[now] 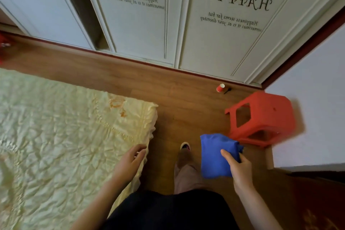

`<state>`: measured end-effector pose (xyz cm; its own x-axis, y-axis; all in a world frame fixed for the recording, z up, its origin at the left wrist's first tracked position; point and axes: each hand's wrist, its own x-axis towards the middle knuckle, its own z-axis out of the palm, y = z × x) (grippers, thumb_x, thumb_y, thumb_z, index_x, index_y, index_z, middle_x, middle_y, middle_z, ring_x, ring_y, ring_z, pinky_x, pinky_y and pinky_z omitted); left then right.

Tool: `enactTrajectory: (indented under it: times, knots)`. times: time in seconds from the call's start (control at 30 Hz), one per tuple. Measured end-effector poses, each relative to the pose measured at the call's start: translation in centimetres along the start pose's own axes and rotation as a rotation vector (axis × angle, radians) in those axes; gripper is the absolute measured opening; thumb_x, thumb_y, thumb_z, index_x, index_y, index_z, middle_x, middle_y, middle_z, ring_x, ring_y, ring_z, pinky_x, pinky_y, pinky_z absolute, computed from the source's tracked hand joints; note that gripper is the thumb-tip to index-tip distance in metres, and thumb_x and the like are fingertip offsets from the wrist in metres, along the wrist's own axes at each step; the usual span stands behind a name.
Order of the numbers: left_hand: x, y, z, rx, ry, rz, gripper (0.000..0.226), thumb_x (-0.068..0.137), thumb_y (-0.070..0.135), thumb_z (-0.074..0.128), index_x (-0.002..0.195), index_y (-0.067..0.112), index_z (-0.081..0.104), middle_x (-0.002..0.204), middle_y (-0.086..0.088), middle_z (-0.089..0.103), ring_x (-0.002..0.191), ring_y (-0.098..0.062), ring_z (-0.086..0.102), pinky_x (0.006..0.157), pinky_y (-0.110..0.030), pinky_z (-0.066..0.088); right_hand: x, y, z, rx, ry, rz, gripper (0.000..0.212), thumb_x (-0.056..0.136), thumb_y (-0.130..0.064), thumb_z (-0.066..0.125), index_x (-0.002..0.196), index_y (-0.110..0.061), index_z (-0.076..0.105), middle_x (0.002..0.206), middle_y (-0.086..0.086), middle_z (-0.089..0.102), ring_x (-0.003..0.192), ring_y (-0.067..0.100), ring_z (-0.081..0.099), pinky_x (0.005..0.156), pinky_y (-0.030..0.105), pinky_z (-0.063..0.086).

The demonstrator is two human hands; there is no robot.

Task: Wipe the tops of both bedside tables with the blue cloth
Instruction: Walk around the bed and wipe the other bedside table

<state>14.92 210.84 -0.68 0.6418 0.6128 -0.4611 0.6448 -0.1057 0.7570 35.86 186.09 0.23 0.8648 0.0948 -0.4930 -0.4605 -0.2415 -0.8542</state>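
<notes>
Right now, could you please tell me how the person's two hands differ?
The right hand has a closed grip on the folded blue cloth; the left hand holds nothing, fingers loosely curled. The left hand is at the bed edge; the right hand is over the floor near the red stool. Both reach forward, bare.

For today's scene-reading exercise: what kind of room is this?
Most likely a bedroom: a bed with a quilted cover, tall wardrobe doors along the wooden floor, and a red stool.
</notes>
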Motion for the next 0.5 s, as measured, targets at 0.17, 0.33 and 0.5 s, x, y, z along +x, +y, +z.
enactTrajectory:
  times: [0.17, 0.33, 0.5]
  knots:
    - [9.4, 7.1, 0.6, -0.076, 0.070, -0.065, 0.016, 0.098, 0.030, 0.048, 0.101, 0.032, 0.064, 0.098, 0.007, 0.069, 0.092, -0.005, 0.062, 0.074, -0.021, 0.045, 11.6, -7.0, 2.8, -0.101, -0.067, -0.045, 0.013, 0.080, -0.012, 0.077, 0.089, -0.018, 0.069, 0.091, 0.004, 0.072, 0.088, 0.024, 0.068, 0.073, 0.031, 0.049]
    - [16.6, 12.5, -0.8, -0.163, 0.220, -0.136, 0.016, 0.097, 0.030, 0.048, 0.095, 0.039, 0.061, 0.098, 0.006, 0.069, 0.094, -0.010, 0.063, 0.081, -0.031, 0.048, 21.1, -16.0, 9.5, -0.225, -0.279, -0.075, 0.013, 0.081, -0.014, 0.076, 0.091, -0.019, 0.068, 0.093, -0.001, 0.072, 0.089, 0.021, 0.069, 0.074, 0.034, 0.052]
    - [21.8, 13.9, -3.0, -0.192, 0.369, -0.241, 0.016, 0.098, 0.030, 0.047, 0.102, 0.035, 0.062, 0.103, 0.005, 0.068, 0.099, -0.014, 0.062, 0.080, -0.032, 0.045, 27.0, -22.3, 19.5, -0.277, -0.514, -0.110, 0.010, 0.082, -0.013, 0.074, 0.089, -0.019, 0.069, 0.091, -0.004, 0.073, 0.086, 0.013, 0.070, 0.065, 0.024, 0.054]
